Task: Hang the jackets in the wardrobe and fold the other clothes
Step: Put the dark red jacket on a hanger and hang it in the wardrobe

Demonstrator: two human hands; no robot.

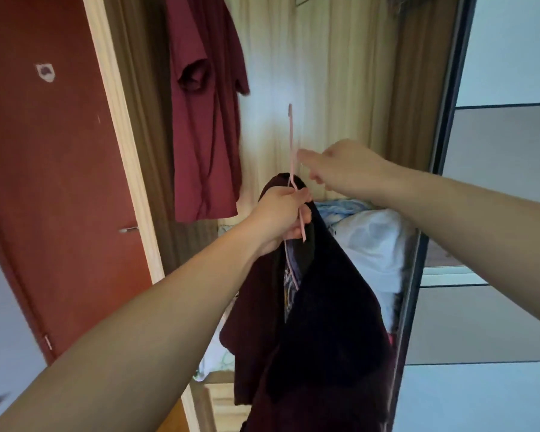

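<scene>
Left hand (281, 213) grip curled round pink hanger (291, 157) carrying dark maroon jacket (321, 322). Right hand (340, 169) blurred near hook; grip state unclear. No legible writing.

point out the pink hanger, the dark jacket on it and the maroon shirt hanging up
pink hanger (291, 141), head view, on its upright neck
dark jacket (325, 322), head view, front panel
maroon shirt (200, 145), head view, mid body

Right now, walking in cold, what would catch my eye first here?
Most striking is the dark maroon jacket dangling at centre from a pink hanger, which the left hand grips at its neck. The right hand reaches in beside the hanger's stem. Behind, at upper left, a red shirt hangs inside the open wardrobe.
</scene>
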